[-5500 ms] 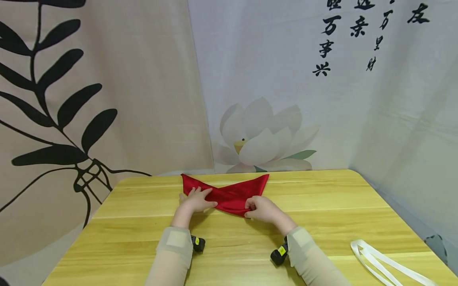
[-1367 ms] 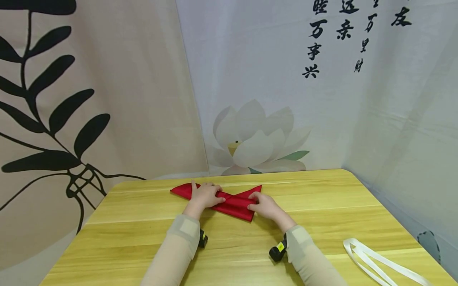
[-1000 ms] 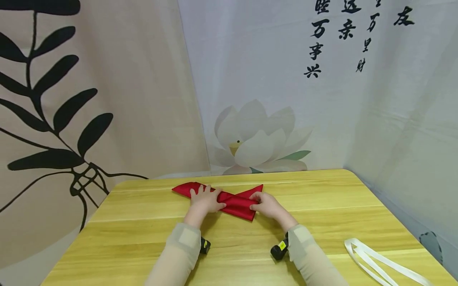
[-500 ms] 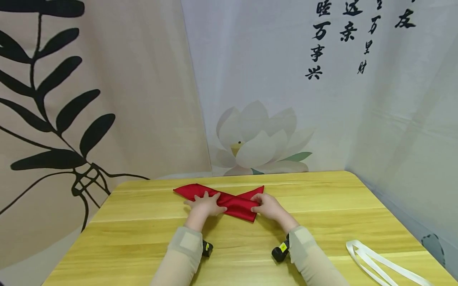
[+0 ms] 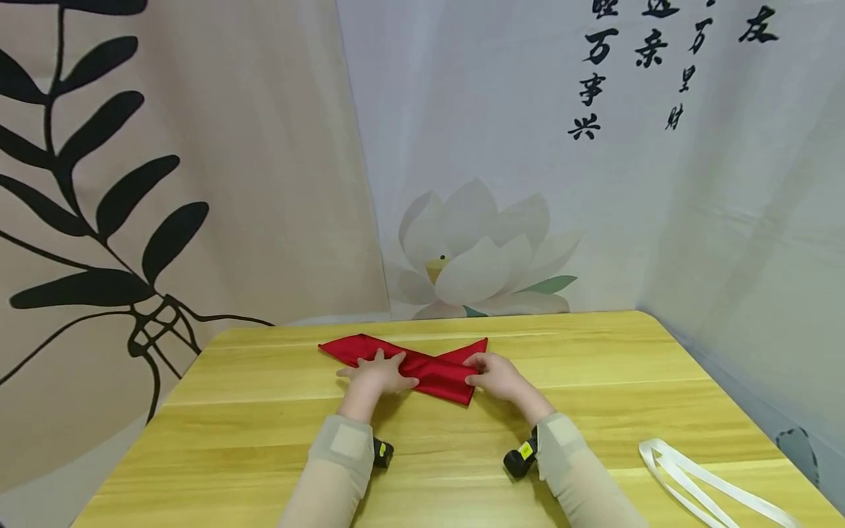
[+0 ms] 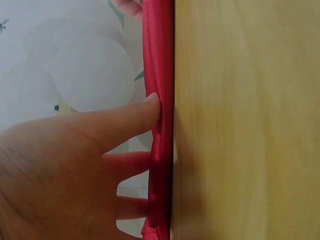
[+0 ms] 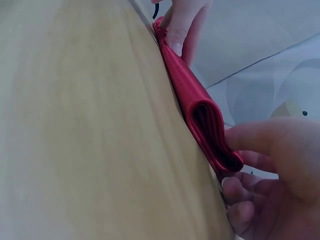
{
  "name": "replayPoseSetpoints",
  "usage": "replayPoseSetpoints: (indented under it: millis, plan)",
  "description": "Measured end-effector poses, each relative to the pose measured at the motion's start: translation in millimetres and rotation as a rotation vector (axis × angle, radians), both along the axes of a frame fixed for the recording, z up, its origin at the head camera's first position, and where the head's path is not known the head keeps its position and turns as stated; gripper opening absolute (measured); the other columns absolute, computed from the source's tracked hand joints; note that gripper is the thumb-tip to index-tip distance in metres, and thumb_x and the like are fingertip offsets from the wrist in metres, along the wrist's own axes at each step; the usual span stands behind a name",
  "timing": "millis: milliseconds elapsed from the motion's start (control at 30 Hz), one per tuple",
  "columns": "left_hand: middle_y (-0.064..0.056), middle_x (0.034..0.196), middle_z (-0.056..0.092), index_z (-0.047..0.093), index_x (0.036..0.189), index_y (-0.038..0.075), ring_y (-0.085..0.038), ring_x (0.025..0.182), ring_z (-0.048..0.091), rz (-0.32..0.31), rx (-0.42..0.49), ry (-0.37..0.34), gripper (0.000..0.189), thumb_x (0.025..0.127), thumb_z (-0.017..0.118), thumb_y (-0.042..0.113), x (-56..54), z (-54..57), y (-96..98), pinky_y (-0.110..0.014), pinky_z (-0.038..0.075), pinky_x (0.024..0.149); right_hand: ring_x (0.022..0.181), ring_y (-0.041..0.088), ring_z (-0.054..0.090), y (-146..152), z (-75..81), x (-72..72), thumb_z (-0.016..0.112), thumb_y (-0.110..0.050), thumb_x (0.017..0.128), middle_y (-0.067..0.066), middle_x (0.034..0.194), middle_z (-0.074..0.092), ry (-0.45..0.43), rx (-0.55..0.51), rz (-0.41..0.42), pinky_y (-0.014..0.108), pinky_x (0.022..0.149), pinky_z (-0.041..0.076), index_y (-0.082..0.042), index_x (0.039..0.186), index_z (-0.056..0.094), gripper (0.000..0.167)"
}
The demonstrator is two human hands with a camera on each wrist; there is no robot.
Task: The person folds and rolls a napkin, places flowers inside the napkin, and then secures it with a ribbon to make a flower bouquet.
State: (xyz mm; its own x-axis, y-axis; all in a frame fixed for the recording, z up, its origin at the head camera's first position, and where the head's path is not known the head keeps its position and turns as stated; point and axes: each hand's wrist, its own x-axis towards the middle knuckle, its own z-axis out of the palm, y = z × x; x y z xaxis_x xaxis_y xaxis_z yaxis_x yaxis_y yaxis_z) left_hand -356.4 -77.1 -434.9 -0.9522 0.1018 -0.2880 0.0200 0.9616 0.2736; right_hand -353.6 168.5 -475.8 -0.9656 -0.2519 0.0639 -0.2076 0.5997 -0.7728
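A shiny red scarf (image 5: pixel 439 378) lies folded into a narrow band across the far part of the table, with a pointed tail at the left and another sticking up behind the right end. My left hand (image 5: pixel 376 378) rests on its middle with fingers spread, and the thumb presses the near edge of the scarf (image 6: pixel 161 65) in the left wrist view. At the right end my right hand (image 5: pixel 498 378) pinches the scarf. Several flattened, looped layers show at that end of the scarf (image 7: pixel 187 85) in the right wrist view, between thumb and curled fingers of the right hand (image 7: pixel 295 170).
A looped white ribbon (image 5: pixel 693 477) lies at the front right of the wooden table (image 5: pixel 449 462). Behind the far edge hangs a printed cloth backdrop (image 5: pixel 502 132). Each wrist carries a small black camera, one being the right camera (image 5: pixel 520 460).
Since the oldest frame, the scarf has gone from a wide two-pointed shape to a narrower slanting band. Lately the left hand has drawn slightly nearer and spread its fingers; the right hand stays at its end.
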Motion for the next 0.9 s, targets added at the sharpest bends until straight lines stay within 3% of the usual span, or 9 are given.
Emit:
replayPoseSetpoints:
  millis: [233, 767, 900]
  plan:
    - [-0.019, 0.156, 0.022, 0.04, 0.148, 0.027, -0.058, 0.135, 0.017, -0.009, -0.005, -0.006, 0.073, 0.086, 0.06, 0.059, -2.3, 0.4, -1.9, -0.083, 0.007, 0.091, 0.097, 0.022, 0.06, 2.1, 1.8, -0.6, 0.059, -0.005, 0.093, 0.007, 0.104, 0.068, 0.034, 0.03, -0.016, 0.04, 0.086, 0.047, -0.003, 0.104, 0.069, 0.015]
    - [-0.018, 0.153, 0.031, 0.048, 0.144, 0.025, -0.052, 0.134, 0.029, -0.025, 0.014, 0.015, 0.065, 0.087, 0.063, 0.053, 0.7, 8.7, -8.2, -0.081, 0.005, 0.094, 0.078, 0.015, 0.052, 0.9, 1.6, -0.3, 0.061, -0.011, 0.093, -0.001, 0.092, 0.065, 0.001, 0.068, 0.003, 0.033, 0.073, 0.043, -0.009, 0.097, 0.071, 0.011]
    - [-0.018, 0.153, 0.032, 0.049, 0.143, 0.025, -0.049, 0.135, 0.03, -0.033, 0.011, 0.016, 0.065, 0.087, 0.063, 0.053, 1.2, 9.8, -8.2, -0.081, 0.005, 0.094, 0.078, 0.015, 0.052, 1.2, 3.6, 0.0, 0.061, -0.013, 0.093, -0.002, 0.091, 0.065, 0.004, 0.091, 0.016, 0.034, 0.075, 0.043, -0.011, 0.097, 0.072, 0.011]
